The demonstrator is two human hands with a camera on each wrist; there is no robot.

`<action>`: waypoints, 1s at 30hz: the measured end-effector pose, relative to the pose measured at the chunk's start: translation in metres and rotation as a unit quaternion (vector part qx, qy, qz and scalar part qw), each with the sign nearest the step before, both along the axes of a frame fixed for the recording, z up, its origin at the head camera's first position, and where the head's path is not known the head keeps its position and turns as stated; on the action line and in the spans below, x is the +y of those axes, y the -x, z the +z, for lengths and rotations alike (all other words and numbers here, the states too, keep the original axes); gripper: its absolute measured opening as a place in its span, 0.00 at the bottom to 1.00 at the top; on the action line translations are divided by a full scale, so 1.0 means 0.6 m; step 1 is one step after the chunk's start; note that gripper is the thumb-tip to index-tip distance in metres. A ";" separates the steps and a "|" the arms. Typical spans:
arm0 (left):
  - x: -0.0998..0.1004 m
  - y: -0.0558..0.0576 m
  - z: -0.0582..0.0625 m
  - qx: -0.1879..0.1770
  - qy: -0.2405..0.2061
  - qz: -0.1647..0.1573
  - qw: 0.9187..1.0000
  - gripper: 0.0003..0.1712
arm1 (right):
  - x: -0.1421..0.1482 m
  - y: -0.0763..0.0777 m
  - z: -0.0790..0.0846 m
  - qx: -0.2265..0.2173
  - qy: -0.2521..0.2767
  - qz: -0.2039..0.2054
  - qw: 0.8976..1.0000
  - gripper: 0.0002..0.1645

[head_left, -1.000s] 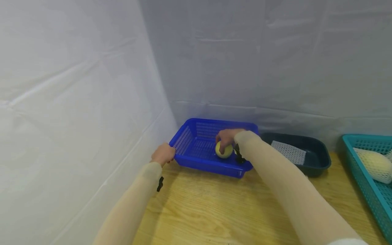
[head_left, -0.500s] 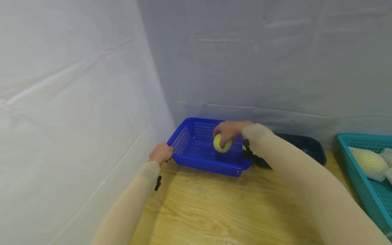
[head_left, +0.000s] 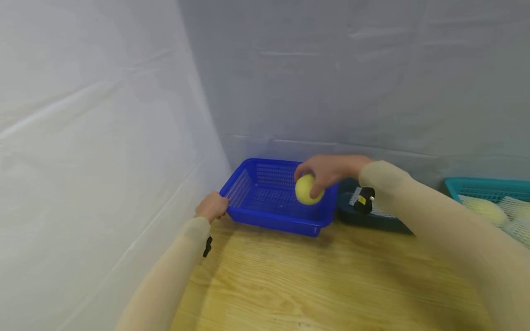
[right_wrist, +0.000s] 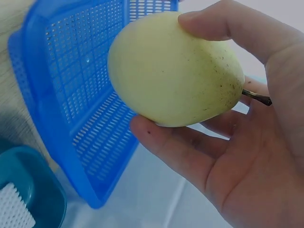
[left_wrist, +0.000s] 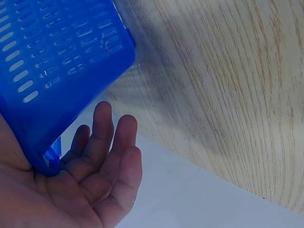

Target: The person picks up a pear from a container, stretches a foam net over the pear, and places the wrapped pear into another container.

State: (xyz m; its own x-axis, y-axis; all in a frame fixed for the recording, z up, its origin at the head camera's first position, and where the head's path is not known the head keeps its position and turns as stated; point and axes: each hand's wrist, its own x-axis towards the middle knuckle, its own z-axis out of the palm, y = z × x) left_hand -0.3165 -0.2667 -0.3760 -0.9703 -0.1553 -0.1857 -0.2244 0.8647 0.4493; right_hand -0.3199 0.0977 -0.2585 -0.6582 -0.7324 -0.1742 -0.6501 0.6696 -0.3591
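Observation:
My right hand (head_left: 327,171) grips a pale yellow-green pear (right_wrist: 166,71) above the right part of the blue basket (head_left: 273,223). In the right wrist view the thumb lies on one side of the pear and the fingers on the other, with its dark stem toward the palm. My left hand (head_left: 211,205) holds the basket by its left front corner. In the left wrist view the rim sits in the crook of the thumb, the fingers (left_wrist: 126,128) bent below it. The thumb is mostly out of that view.
A dark green tray (head_left: 374,220) with white foam netting (right_wrist: 14,209) stands right of the basket, partly behind my right wrist. Farther right, a teal basket (head_left: 455,184) holds net-wrapped pears (head_left: 484,210). Pale sheeting (head_left: 290,92) hangs behind and at the left of the wooden table (head_left: 265,276).
My right hand has lifted the pear off the blue basket's floor and moved it slightly right. The left hand keeps its hold on the basket corner. The head view has shifted a little.

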 end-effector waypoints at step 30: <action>-0.027 0.006 0.006 -0.005 0.002 -0.016 1.000 0.24 | 0.157 -0.179 -0.048 -0.078 -0.013 -0.017 0.997 0.34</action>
